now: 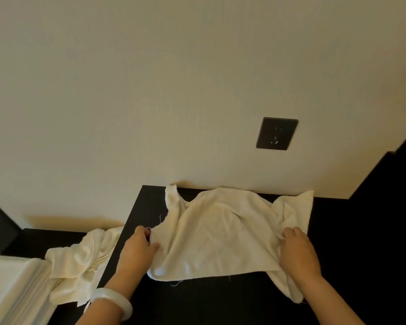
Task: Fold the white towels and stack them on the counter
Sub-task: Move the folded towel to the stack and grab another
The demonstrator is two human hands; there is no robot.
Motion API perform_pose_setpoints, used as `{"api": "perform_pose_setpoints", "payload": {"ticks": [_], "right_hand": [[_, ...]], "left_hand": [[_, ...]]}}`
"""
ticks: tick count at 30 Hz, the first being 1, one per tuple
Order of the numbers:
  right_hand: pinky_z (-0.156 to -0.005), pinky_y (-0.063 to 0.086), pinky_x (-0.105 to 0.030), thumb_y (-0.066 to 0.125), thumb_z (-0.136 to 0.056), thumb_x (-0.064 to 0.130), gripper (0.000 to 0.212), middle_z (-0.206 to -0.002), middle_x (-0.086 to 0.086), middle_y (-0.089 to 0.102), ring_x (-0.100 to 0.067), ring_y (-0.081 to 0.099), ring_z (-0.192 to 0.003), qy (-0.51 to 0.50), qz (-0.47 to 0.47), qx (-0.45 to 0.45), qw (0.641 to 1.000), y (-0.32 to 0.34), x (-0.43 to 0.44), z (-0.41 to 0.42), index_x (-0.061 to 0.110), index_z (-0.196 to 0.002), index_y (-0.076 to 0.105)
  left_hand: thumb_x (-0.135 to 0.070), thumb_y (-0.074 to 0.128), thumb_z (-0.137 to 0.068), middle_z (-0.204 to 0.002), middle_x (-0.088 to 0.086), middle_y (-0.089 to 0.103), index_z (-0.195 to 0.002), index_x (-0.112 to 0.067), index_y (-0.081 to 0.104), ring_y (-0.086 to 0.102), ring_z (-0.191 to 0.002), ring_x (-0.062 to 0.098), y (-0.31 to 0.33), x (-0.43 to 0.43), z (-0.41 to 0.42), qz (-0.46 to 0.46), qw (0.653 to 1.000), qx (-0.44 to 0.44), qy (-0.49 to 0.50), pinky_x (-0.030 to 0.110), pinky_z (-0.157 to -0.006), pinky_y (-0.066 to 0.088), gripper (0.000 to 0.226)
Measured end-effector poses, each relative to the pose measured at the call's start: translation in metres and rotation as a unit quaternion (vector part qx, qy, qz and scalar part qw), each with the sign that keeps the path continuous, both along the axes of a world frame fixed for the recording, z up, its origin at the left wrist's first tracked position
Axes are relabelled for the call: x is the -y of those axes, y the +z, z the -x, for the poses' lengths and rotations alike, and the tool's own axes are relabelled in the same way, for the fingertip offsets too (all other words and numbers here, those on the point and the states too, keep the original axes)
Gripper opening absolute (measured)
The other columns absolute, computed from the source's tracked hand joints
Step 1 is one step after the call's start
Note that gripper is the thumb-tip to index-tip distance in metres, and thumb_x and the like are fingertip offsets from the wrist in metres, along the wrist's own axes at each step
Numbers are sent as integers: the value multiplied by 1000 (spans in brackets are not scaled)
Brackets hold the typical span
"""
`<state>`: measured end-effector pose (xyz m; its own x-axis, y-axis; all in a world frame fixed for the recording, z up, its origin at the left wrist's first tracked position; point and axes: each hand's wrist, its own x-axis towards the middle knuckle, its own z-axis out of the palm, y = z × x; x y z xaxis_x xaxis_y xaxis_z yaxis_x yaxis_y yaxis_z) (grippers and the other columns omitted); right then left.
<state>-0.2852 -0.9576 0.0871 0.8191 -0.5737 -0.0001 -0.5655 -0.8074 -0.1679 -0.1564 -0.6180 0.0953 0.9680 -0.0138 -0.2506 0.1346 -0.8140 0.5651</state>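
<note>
Here, the left hand and right hand each pinch a side edge of the white towel spread rumpled on the dark counter; pulling both edges evenly taut should flatten wrinkles before folding

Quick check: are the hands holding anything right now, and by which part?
Both grip the white towel on the counter: the left hand pinches its left edge, the right hand bunched cloth near its right edge.

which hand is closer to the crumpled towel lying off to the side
Left. The left hand grips the left edge of the spread towel, just right of the crumpled towel; the right hand grips its opposite edge, farther away.
</note>
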Motion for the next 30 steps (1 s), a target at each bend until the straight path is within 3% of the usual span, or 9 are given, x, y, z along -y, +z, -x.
{"api": "perform_pose_setpoints", "payload": {"ticks": [2,5,7,10,16,22,25,27,30], "right_hand": [[-61,49,-33,44,-100,18,19,-89,-2,55,-16,54,-74,-65,-102,77,990,7,2,-5,14,-85,56],[-51,38,-28,48,-99,14,28,-71,-11,58,-22,54,-59,-145,-229,154,950,17,3,-8,3,-74,57],[-52,34,-28,50,-98,12,31,-65,-13,56,-22,48,-56,-164,-259,201,930,29,-4,-8,-3,-72,57],[-51,36,-27,53,-98,15,27,-69,-8,59,-19,52,-60,-154,-259,272,914,57,-27,-11,6,-74,61],[-66,48,-21,62,-93,14,14,-75,8,67,-8,61,-71,-14,-373,313,873,86,-116,-26,20,-82,67],[-86,58,-41,60,-96,26,14,-94,0,75,-17,72,-89,-90,-560,280,774,87,-130,-20,18,-103,70],[-87,57,-49,62,-94,17,18,-99,-9,76,-27,74,-92,-99,-668,292,678,95,-132,-12,10,-108,70],[-84,58,-48,64,-92,18,19,-100,-13,75,-31,73,-92,-122,-689,307,645,98,-133,-10,9,-107,71],[-76,58,-39,63,-93,16,16,-96,-13,76,-27,74,-90,-133,-687,339,628,104,-131,-10,7,-101,73]], "left_hand": [[-29,71,-88,-85,2,60,-110,-6,57,58,-73,13,2,-2,-9,50,996,-37,64,24,-58,44,34],[-23,72,-88,-90,13,67,-90,-6,68,65,-82,26,13,0,-15,216,966,-108,89,42,-81,57,17],[-23,71,-89,-96,16,70,-86,-8,68,66,-90,31,27,7,-9,353,924,-122,86,47,-84,56,15],[-28,68,-91,-96,17,70,-78,-12,63,69,-90,34,50,27,4,441,890,-106,53,52,-84,56,21],[-26,66,-92,-80,-15,61,-83,-25,54,57,-73,-5,88,96,43,303,943,54,-128,8,-65,41,15],[-18,67,-92,-100,-23,66,-100,-39,63,62,-92,-3,84,98,65,323,934,13,-155,11,-78,50,22],[-19,71,-88,-106,-29,58,-111,-54,47,58,-101,-8,78,88,70,303,928,12,-217,11,-81,50,48],[-11,62,-93,-115,-31,51,-117,-61,36,52,-107,-13,79,85,74,259,924,42,-279,5,-84,44,62],[0,46,-95,-126,-26,43,-135,-43,35,45,-105,-10,84,78,74,203,917,149,-309,4,-87,39,60]]}}
